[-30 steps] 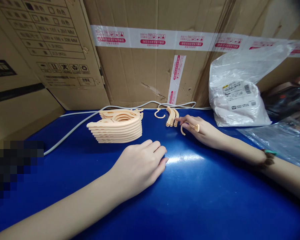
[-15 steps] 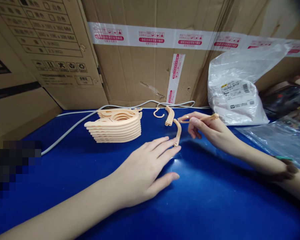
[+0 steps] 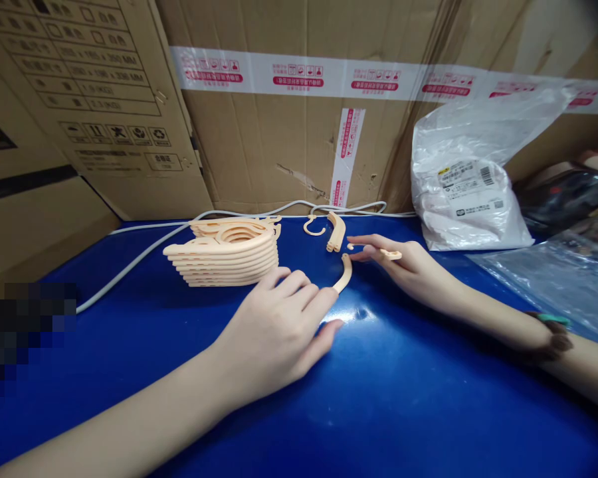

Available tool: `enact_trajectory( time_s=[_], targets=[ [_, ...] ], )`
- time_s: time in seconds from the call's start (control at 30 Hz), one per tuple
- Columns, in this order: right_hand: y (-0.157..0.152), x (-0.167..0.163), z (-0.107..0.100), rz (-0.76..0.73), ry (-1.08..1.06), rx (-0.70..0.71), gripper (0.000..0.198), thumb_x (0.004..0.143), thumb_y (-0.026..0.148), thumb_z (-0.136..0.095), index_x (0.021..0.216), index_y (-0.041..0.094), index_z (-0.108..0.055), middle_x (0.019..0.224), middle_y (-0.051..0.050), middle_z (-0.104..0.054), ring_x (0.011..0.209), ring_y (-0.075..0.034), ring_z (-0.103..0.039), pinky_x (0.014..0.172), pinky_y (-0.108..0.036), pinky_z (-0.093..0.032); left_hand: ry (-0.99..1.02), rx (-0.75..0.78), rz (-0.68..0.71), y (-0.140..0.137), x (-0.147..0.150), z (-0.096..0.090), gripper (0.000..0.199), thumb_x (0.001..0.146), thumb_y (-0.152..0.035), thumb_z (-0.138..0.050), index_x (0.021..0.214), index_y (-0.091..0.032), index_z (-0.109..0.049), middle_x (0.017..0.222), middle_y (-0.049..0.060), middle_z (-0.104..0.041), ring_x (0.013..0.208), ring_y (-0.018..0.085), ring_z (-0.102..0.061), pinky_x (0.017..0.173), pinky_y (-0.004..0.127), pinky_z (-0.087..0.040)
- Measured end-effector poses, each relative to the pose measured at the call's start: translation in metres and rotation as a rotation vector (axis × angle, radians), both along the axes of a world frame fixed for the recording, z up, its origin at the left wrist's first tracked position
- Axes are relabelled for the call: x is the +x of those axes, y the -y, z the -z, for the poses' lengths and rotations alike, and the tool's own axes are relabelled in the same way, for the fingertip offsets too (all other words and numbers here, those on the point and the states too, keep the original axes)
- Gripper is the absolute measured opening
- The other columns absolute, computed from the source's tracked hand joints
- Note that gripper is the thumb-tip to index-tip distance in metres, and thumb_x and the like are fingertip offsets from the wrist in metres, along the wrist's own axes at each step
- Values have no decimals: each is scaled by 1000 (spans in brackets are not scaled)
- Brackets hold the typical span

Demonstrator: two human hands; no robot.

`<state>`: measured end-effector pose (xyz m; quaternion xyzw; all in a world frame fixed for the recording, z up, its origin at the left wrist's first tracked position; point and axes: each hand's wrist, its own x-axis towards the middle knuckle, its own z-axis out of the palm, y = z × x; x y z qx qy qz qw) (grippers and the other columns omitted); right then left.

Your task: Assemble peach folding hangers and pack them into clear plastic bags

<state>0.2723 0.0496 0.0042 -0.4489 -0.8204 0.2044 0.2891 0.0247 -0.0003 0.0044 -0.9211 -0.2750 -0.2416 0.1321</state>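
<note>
Peach plastic hanger parts lie on a blue tabletop (image 3: pixel 379 398). My left hand (image 3: pixel 284 325) bends its fingers round the lower end of a curved hanger arm (image 3: pixel 346 271); the fingertips there are hidden, and the thumb stands a little off. At that arm's upper end are the fingertips of my right hand (image 3: pixel 403 262), which also keeps a hanger hook (image 3: pixel 391 254) in its fingers. Behind lie a small bundle of curved hanger arms (image 3: pixel 335 232) and a loose hanger hook (image 3: pixel 315 230). Left of these is a neat stack of folded hangers (image 3: pixel 224 259).
Cardboard boxes (image 3: pixel 259 146) with printed tape wall off the back and left. A white cable (image 3: pixel 144 255) runs along the rear edge. At the right stand a white plastic bag (image 3: pixel 471 192) with a label and a clear plastic sheet (image 3: pixel 543 272).
My left hand has curled its fingers at the curved hanger arm, which has turned and shifted slightly left. My right hand has moved left to the arm's top, the hook still in it.
</note>
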Motion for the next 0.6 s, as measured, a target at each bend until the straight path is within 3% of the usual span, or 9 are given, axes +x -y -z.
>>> enact_trajectory(
  time_s=[0.07,0.27,0.33,0.47,0.6],
  targets=[
    [6,-5,-1,-88,-74,-74,37,101,35,-39,130,21,-55,113,-8,-72,106,-20,-67,93,-35,-49,10,36,-49,0,-1,0,28,98,-28,-43,99,-11,-66,83,7,-68,80,25,-61,74,41,-45],
    [16,-14,-1,-138,-81,-39,34,94,23,-46,126,17,-59,82,-2,-67,75,-16,-62,73,-30,-49,-48,-108,8,-1,-2,9,36,96,-32,-51,122,-9,-60,122,11,-66,113,26,-58,90,38,-44],
    [15,-14,1,-157,-176,-85,45,89,16,-46,133,17,-53,84,-3,-64,77,-16,-60,72,-31,-48,-73,-101,26,-1,-3,10,31,97,-32,-49,114,-10,-65,114,9,-69,107,25,-61,86,37,-45],
    [16,-15,1,-167,-397,-323,67,75,8,-51,140,19,-46,94,-3,-61,76,-14,-57,69,-30,-47,-92,28,46,0,-7,3,28,97,-27,-49,81,-15,-68,76,3,-68,70,19,-63,61,32,-42],
    [22,-21,-6,-124,-511,-529,59,79,16,-52,139,17,-50,99,-5,-60,78,-13,-55,64,-27,-45,-85,230,-1,3,-8,-5,36,95,-29,-53,61,-17,-58,55,-1,-55,53,17,-54,50,32,-35]
  ],
)
